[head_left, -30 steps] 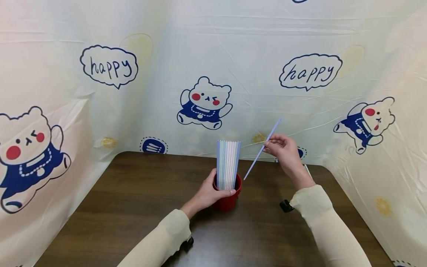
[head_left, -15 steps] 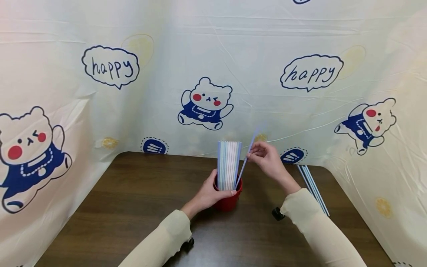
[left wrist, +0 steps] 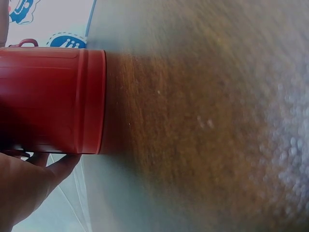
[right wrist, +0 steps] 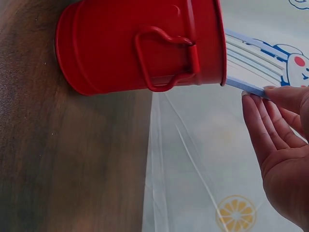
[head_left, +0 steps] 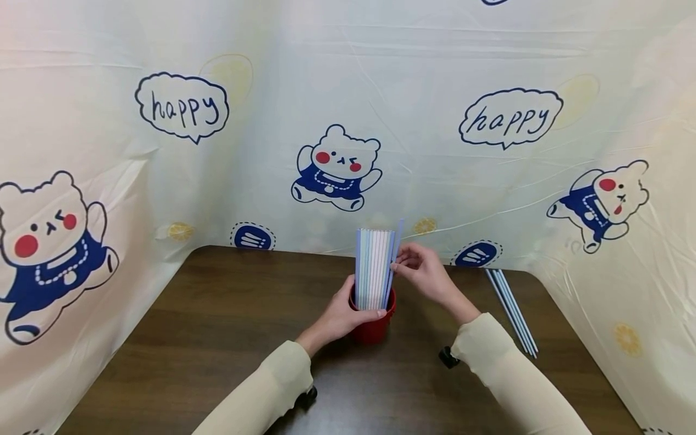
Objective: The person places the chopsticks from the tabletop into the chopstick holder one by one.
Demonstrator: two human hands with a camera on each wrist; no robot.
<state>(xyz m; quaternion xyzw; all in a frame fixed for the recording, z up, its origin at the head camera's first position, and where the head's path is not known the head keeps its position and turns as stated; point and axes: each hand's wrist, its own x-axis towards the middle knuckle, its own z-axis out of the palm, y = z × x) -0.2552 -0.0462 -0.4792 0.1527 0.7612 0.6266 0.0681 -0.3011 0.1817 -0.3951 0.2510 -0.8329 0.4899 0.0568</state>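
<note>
A small red metal bucket stands upright on the table, with a wire loop handle on its side. Packed inside it, a bundle of slim straight sticks in pale blue and white rises above the rim. My left hand grips the bucket from the left, thumb across the near side of the rim. Between thumb and fingertips, my right hand pinches one slim light-blue stick at the bundle's right side. Its lower end is inside the bucket, and its top sits a little higher than the others.
Several more blue and white sticks lie together on the right part of the brown wooden table. A pale printed curtain surrounds the table at the back and sides.
My right hand has moved left and down, bringing the light-blue stick from a slant beside the bucket to nearly upright inside it. The sticks on the right came into sight. My left hand stays put.
</note>
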